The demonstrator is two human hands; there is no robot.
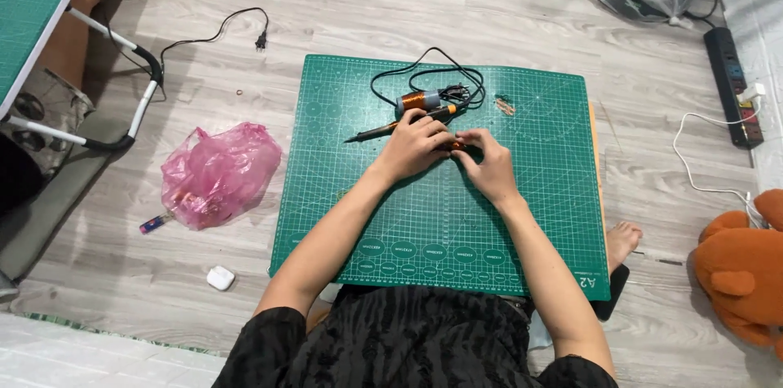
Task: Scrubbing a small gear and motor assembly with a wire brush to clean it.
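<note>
Close-up: both hands pinching a small copper-coloured part over the cutting mat

Centrally, a green cutting mat point(440, 217) lies on the pale wood-look floor point(122, 274), across the person's lap edge. Both hands meet near its middle.

- Left hand point(410, 146): knuckles up, fingers curled and pressed together on a small orange-copper part point(453, 145). Only a sliver of the part shows between the hands; its exact kind cannot be told.
- Right hand point(487, 161): fingers bent inward, tips touching the same part from the other side. Both hands pinch it just above the mat.
- Soldering iron point(391, 127): lies on the mat just beyond the left hand, dark tip pointing left, orange-banded handle to the right. The left fingers sit beside it; contact cannot be told.
- Copper wire spool point(418, 100): just behind the iron, beside a loose loop of black cord point(424, 70).
- Small scrap of reddish bits point(504, 105): on the mat, right of the cord.

Surroundings on the floor:
- Pink plastic bag point(216, 174), crumpled, left of the mat, well apart from the hands.
- White earbud case point(220, 278), near the mat's lower left corner.
- Black plug and cable point(245, 29), above the bag.
- Black power strip point(734, 86) at far right, white cable trailing from it.
- Orange plush toy point(746, 274) at the right edge.
- Bare foot point(621, 241) showing past the mat's right side.
</note>
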